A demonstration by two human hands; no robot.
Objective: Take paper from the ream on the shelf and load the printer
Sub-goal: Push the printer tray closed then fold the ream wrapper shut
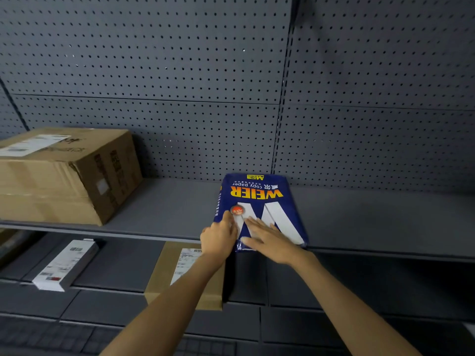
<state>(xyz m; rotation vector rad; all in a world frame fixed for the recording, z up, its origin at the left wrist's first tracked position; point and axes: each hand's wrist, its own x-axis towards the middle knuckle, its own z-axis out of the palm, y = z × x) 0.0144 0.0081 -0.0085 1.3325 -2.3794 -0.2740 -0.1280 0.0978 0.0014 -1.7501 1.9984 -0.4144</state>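
A blue ream of copy paper [259,199] with a large white W and yellow lettering lies flat on the grey shelf [167,209], its near end at the shelf's front edge. My left hand [218,237] grips the ream's near left corner, thumb on top near a red sticker. My right hand [270,240] lies flat on the wrapper's near end, fingers straight and spread. The printer is not in view.
A large cardboard box [64,176] stands on the same shelf at the left. On the shelf below lie a white box [65,265] and a flat brown parcel [180,276] with a label. Grey pegboard [180,73] forms the back wall.
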